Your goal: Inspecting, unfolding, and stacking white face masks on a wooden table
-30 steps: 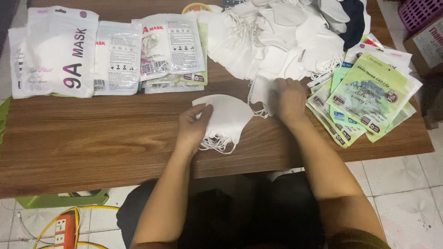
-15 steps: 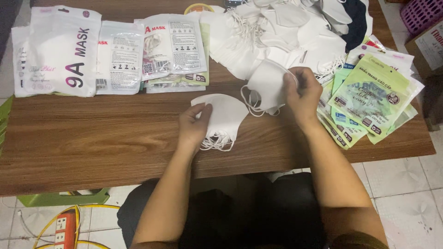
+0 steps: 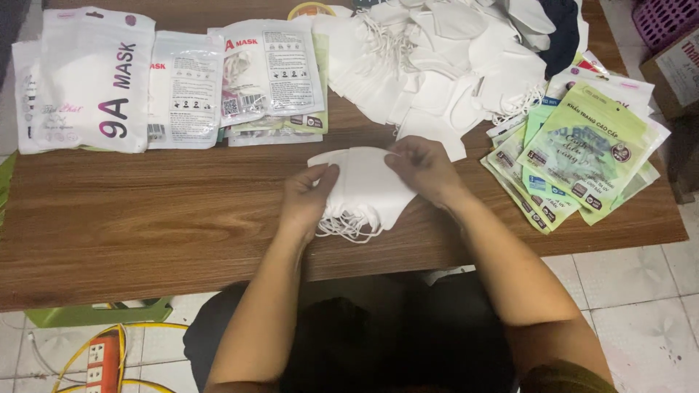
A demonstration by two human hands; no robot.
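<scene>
Both hands pinch a small stack of folded white fabric face masks (image 3: 364, 191) lying crosswise on the brown wooden table (image 3: 145, 225), left hand (image 3: 306, 200) at its left end, right hand (image 3: 422, 169) at its upper right edge.

Your left hand (image 3: 307, 198) and right hand (image 3: 424, 169) are bare: no gloves, rings, watch or bracelet show on the fingers or wrists. Back from the hands, both forearms are uncovered up to the elbows, so no cuff lies near the wrists. At the right elbow, an olive-brown sleeve (image 3: 564, 377) edge begins. Between your arms, dark, near-black clothing (image 3: 378, 335) covers your lap; details there cannot be made out.
</scene>
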